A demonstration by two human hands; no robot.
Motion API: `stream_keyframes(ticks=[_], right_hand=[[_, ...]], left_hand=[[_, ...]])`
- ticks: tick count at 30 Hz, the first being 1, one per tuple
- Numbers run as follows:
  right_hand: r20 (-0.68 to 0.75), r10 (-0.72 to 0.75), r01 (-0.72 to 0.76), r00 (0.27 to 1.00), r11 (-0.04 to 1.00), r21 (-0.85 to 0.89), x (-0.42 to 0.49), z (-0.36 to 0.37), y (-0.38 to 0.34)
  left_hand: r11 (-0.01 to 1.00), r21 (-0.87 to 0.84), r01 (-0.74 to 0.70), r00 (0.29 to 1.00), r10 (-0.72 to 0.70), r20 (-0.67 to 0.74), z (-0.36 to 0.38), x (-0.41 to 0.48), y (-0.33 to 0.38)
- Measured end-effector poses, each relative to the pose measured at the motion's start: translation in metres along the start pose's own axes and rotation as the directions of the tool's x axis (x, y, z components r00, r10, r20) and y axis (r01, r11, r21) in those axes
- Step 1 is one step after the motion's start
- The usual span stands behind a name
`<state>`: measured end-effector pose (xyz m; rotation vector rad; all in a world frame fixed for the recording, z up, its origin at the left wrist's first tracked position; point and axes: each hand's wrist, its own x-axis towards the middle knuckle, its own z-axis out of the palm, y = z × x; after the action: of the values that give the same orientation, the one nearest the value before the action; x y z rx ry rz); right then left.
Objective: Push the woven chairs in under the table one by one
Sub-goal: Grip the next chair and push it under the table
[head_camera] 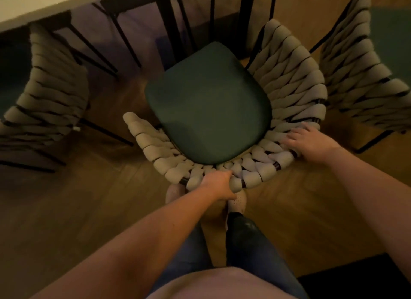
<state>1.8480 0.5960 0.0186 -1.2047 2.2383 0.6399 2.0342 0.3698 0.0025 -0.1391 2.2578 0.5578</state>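
Outstretched left hand [219, 183] clasps the woven chair [289, 80] rim; right hand [309, 141] lies flat, unclenched.

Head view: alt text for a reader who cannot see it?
A person's left hand grips the woven back of a green-cushioned chair facing the table; the right hand rests on it. A left chair and right chair flank it.

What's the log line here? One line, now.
left hand grips chair back | right hand rests on it | seat not yet under table
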Motion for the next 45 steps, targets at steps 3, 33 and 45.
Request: stream_keyframes(ticks=[3, 33, 45], right_hand=[[0.052, -0.094, 0.097, 0.994, 0.993, -0.067, 0.016, 0.002, 0.022], [0.019, -0.33, 0.329, 0.944, 0.944, 0.014, 0.147, -0.138, -0.142], [0.009, -0.3, 0.296, 0.954, 0.943, 0.151, 0.176, -0.18, -0.217]], left_hand=[[0.99, 0.138, 0.009, 0.999, -0.004, -0.04, 0.0, -0.007, 0.005], [0.953, 0.235, 0.19, 0.981, -0.194, -0.007, -0.105, -0.054, -0.239], [0.827, 0.49, 0.275, 0.961, -0.252, -0.113, -0.134, -0.064, -0.329]])
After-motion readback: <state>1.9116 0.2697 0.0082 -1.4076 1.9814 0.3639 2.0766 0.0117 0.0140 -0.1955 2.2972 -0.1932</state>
